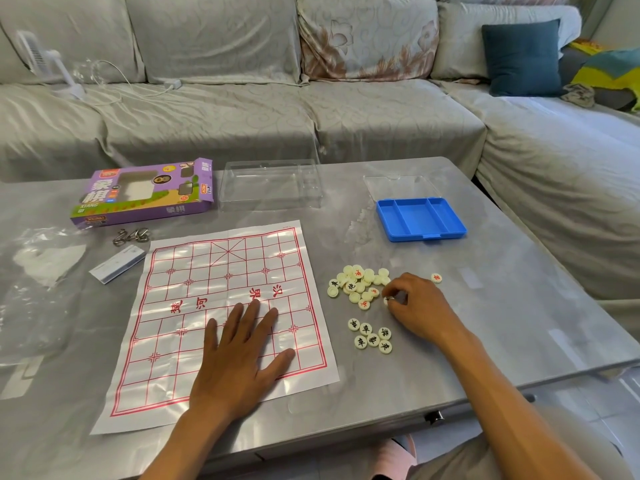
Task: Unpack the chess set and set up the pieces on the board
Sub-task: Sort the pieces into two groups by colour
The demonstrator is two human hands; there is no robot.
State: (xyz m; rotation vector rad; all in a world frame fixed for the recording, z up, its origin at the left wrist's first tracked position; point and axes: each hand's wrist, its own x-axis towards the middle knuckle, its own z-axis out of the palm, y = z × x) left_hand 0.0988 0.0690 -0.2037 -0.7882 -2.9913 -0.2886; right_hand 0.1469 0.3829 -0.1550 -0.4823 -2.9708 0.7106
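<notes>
Sorting step, I reckon: right hand (414, 306) pinches one piece (387, 300) at the edge of the loose pile (358, 285) (on the table, right of the board (221, 271)). Left hand (239, 355) lies flat, fingers spread, on the board. Next: carry piece over to a grid pt.

Grey desk (485, 323) w/ paper board (194, 282) flat at centre; loose pieces (360, 285) just right of it, blue tray (420, 233) behind them. Far left: purple box (138, 199), clear lid (270, 188) beside it, metal rings (131, 236), small card (116, 265), plastic bag (34, 271).
</notes>
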